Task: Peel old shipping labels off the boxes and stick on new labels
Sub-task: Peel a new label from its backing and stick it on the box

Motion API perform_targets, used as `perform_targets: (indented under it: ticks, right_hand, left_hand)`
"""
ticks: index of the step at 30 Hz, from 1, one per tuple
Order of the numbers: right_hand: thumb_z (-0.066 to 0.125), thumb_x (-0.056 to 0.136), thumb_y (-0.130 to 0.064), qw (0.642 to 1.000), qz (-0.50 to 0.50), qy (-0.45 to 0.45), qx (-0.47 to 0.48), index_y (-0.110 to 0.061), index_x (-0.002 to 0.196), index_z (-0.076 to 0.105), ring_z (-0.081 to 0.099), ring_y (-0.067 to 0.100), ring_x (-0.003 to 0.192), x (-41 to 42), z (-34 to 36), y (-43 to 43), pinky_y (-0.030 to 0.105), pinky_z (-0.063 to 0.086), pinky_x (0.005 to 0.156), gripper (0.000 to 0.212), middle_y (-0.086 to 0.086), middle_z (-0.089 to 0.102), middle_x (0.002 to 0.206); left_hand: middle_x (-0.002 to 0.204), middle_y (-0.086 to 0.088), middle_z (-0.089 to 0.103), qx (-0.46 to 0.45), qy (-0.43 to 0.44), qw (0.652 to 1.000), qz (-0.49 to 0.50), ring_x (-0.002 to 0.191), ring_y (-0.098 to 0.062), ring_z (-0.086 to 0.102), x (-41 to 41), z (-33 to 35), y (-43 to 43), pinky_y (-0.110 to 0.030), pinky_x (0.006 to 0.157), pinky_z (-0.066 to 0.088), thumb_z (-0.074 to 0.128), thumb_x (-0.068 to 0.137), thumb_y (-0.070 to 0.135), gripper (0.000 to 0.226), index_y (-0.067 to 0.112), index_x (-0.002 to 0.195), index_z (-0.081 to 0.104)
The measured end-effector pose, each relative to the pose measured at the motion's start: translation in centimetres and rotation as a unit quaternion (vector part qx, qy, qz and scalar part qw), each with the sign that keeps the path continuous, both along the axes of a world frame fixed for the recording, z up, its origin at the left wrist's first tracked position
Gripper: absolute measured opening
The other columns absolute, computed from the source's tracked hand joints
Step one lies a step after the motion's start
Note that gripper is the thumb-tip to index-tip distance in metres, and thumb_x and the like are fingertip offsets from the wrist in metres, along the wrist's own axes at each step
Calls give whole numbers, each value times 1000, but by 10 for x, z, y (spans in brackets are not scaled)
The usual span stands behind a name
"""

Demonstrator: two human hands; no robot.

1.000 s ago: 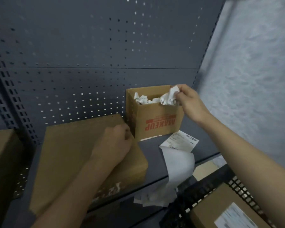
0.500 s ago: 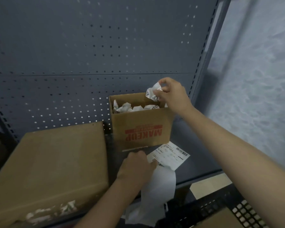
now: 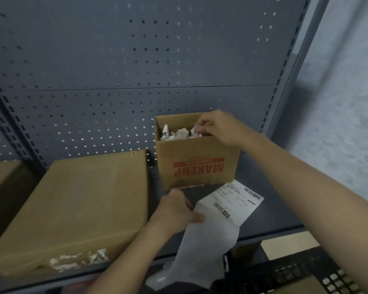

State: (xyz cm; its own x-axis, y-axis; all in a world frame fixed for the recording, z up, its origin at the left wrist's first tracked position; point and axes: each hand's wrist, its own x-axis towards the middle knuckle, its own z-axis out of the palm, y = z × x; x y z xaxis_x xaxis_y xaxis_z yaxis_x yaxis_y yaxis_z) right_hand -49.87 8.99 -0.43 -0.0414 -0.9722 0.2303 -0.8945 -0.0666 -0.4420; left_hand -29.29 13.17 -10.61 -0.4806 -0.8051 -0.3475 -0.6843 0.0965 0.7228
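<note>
A small open cardboard box (image 3: 197,166) printed "MAKEUP" upside down stands at the back of the grey shelf (image 3: 270,217), with crumpled white label scraps (image 3: 179,133) inside. My right hand (image 3: 219,128) reaches over its rim, fingers pinched on a crumpled old label (image 3: 197,130) down in the box. A strip of new labels (image 3: 227,211) with barcodes lies in front of the box and hangs over the shelf edge. My left hand (image 3: 176,211) grips the strip's left edge. A large flat cardboard box (image 3: 79,206) lies to the left, with torn label residue (image 3: 79,259) at its near edge.
A perforated grey back panel (image 3: 136,71) rises behind the shelf. Another cardboard box (image 3: 2,187) sits at the far left. A black plastic crate (image 3: 295,274) holding a box stands below at the lower right. A pale wall (image 3: 344,102) is on the right.
My right hand has lowered the crumpled label from above the small box's rim down into it. My left hand has closed on the edge of the label strip.
</note>
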Motion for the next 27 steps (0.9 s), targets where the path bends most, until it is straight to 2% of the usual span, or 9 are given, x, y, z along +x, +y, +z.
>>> perform_targets:
  ticks: [3, 6, 8, 10, 14, 18, 20, 24, 27]
  right_hand:
    - [51, 101, -33, 999, 9, 30, 16, -17, 100, 68, 61, 17, 91, -1, -2, 0, 34, 48, 81, 23, -5, 65, 98]
    - [39, 106, -34, 999, -4, 29, 31, -17, 78, 57, 53, 16, 74, 0, -1, 1, 40, 46, 80, 37, -1, 56, 80]
    - [36, 107, -32, 999, -4, 36, 36, -21, 84, 61, 53, 12, 81, 2, 0, 2, 39, 45, 88, 35, -7, 59, 88]
    - [42, 105, -26, 998, -7, 55, 39, -21, 102, 69, 57, 10, 98, 1, 1, 1, 38, 45, 98, 28, -13, 62, 105]
    - [58, 96, -25, 998, -17, 47, 27, -24, 91, 74, 58, 2, 94, -5, 1, 1, 38, 45, 98, 17, -20, 65, 95]
    - [68, 90, -19, 1000, -4, -5, 5, -20, 85, 77, 52, -7, 83, -3, 3, 5, 16, 39, 78, 11, -20, 61, 84]
    - [73, 87, -21, 1000, -8, -10, -6, -21, 88, 76, 53, -5, 84, -3, 4, 4, 14, 37, 72, 4, -18, 61, 86]
    - [83, 77, -26, 999, -32, -36, -22, -27, 111, 59, 58, 3, 88, -1, 5, 1, 22, 45, 68, 42, -11, 62, 102]
    - [82, 76, -25, 999, -29, -37, -19, -30, 116, 55, 62, 8, 90, 3, 5, 0, 23, 47, 69, 48, -10, 64, 106]
  left_hand:
    - [86, -1, 74, 15, 60, 998, -6, 81, -14, 72, 4, 4, -1, -39, 80, 61, 86, 71, 29, 23, 16, 84, 73]
    - [86, -2, 73, 7, 115, 993, -1, 84, -18, 71, 5, 8, 0, -42, 81, 60, 81, 76, 25, 13, 17, 84, 74]
    - [87, -1, 72, -11, 138, 990, -4, 84, -16, 69, 5, 14, 2, -34, 79, 60, 78, 80, 23, 9, 19, 86, 74]
    - [88, 2, 70, -28, 154, 988, -11, 81, -11, 65, 6, 19, 4, -25, 74, 54, 76, 83, 20, 8, 20, 91, 74]
    - [92, 6, 69, 17, 184, 982, -28, 83, -7, 63, 9, 26, 4, -21, 74, 53, 69, 89, 10, 13, 13, 101, 75]
    - [96, -5, 74, 89, 206, 974, -27, 89, -17, 69, 15, 33, 5, -25, 74, 57, 61, 89, -2, 22, 11, 99, 75]
    - [97, -9, 75, 122, 220, 968, -19, 93, -23, 71, 18, 35, 4, -31, 79, 58, 55, 86, -9, 28, 8, 94, 76]
    - [106, -20, 72, 162, 224, 961, -2, 105, -35, 67, 21, 37, 1, -44, 93, 55, 57, 88, -3, 21, -2, 97, 76]
    - [111, -27, 68, 168, 239, 956, 9, 109, -41, 65, 22, 38, 2, -51, 99, 51, 65, 84, 12, 26, -5, 101, 74]
